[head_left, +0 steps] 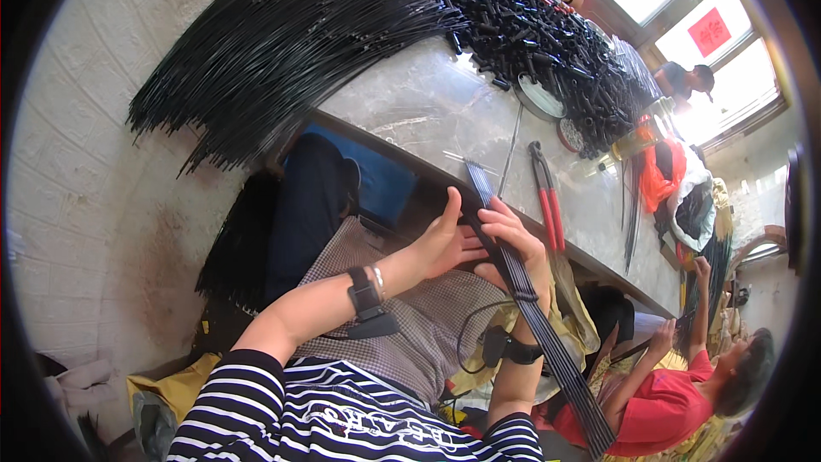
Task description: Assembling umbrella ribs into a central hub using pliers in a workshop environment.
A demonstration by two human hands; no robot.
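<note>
A bundle of long thin black rods (547, 325) slants across the front of my body, from the table edge down past my right forearm. My right hand (523, 246) is closed around it near its upper end, fingers and thumb on either side. A dark band circles the rods just below that grip. My left hand (440, 244) is open, thumb up and fingers stretched toward the rods; whether its fingertips touch them I cannot tell. Pale tips show at the bundle's top end. Long-handled cutters with red grips (547, 205) lie on the table just beyond my right hand.
A large stack of black rods (291, 43) overhangs the grey table (410, 103) at left. Short black tubes (547, 34) are heaped at the back, beside a round dish (540, 98) and a jar (637, 141). A person in red (654, 398) sits close on my right.
</note>
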